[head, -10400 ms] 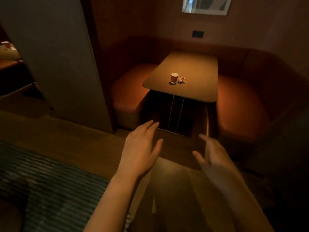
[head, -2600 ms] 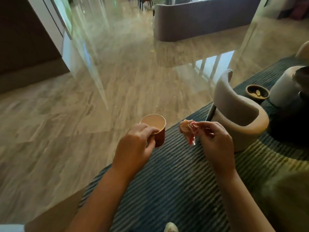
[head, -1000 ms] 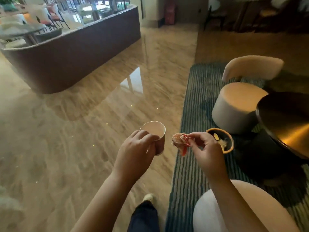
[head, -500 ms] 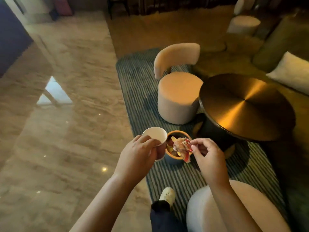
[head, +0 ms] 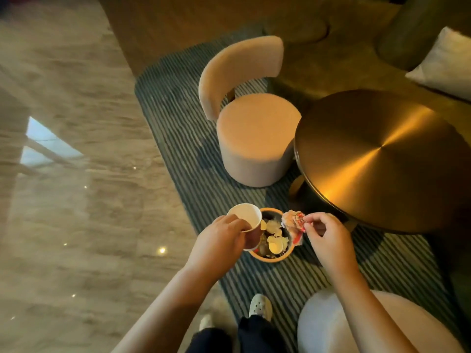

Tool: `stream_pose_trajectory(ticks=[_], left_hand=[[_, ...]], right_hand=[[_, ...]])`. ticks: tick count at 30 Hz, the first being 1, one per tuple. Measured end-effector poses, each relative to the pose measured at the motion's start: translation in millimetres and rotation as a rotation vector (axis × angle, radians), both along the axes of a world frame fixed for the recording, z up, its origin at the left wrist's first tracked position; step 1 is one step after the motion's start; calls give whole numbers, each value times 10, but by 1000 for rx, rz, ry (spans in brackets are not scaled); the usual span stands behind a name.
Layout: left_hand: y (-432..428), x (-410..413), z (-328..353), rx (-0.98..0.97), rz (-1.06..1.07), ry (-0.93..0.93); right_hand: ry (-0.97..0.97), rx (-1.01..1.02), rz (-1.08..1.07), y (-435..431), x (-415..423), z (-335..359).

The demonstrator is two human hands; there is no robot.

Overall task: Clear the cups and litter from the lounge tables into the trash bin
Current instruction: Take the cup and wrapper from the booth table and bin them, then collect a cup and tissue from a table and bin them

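My left hand (head: 219,242) grips a red paper cup (head: 246,221) with a white inside, holding it upright over the left rim of the trash bin. My right hand (head: 328,239) pinches a crumpled red and white wrapper (head: 293,222) by its top, and it hangs over the bin's right rim. The small round orange-rimmed trash bin (head: 274,258) stands on the striped rug directly below both hands. Several pieces of litter lie inside it.
A round brass-topped table (head: 382,161) stands to the right of the bin. A beige round chair (head: 252,133) sits behind the bin, and another pale seat (head: 331,324) is at the bottom right. The striped rug (head: 183,138) meets the polished marble floor (head: 71,200) on the left. My shoe (head: 260,305) is near the bin.
I have stepped closer and my view has tilted down, so the bin now lies directly under my hands. Both hands still hold the cup and the wrapper.
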State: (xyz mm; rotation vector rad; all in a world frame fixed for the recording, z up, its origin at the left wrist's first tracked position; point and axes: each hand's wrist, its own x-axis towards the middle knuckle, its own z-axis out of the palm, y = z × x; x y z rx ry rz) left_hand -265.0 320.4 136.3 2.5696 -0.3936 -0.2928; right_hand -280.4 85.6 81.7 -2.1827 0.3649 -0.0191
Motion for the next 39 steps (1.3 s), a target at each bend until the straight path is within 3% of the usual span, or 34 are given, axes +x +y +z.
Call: stream_pose_trajectory(ticks=[13,21,25,29,39], left_hand=[[-368,1174,-2569,53,-202,413],[-638,1221,-3111,154,-300,572],[-592,1184,-2855,117,-354,516],[-526,1291,-2192,72,-419,337],[-1292,1401,891,-264,-786,-436]], right_hand=[[252,-9,-185,178,670,-2451],[331,76,-247,171,613,-2692],[281,79,-267,108,499,-2227],[170,51,-292,80,412,-1381],[-238,-296,-525,-55,-96,1383]])
